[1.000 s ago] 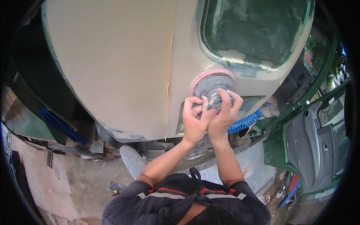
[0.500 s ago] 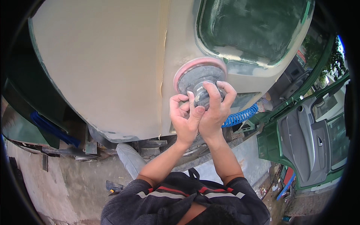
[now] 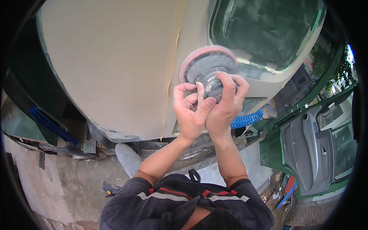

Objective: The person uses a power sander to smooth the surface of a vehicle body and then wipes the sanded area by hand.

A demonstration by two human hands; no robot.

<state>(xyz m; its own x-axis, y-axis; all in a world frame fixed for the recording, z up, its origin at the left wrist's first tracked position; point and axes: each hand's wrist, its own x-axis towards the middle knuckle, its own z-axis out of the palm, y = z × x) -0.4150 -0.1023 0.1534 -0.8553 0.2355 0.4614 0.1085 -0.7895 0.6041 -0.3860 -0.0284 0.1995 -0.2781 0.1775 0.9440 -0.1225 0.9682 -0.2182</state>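
A dusty grey round sander (image 3: 211,62) with a pink-edged pad lies on a beige-grey vehicle body panel (image 3: 107,65). My left hand (image 3: 191,109) grips the sander from the left, fingers curled, thumb across its lower part. My right hand (image 3: 224,109) wraps round its handle from the right, against my left hand. A strip of tan masking tape (image 3: 173,50) runs down the panel beside the pad. Above right of the sander is a recessed green window area (image 3: 260,27) with pale patches. A blue coiled hose (image 3: 247,119) runs out beside my right hand.
An open green vehicle door (image 3: 304,153) with grey trim stands at the right. Dark green bodywork and blue material (image 3: 51,126) are at the left. Below are concrete ground (image 3: 86,184), a grey-trousered leg (image 3: 128,159) and assorted scrap (image 3: 287,189) at the lower right.
Both my hands have moved the sander upward along the panel; it first shifted left, then slightly back right, and now sits closer beside the tape and the window's lower corner.
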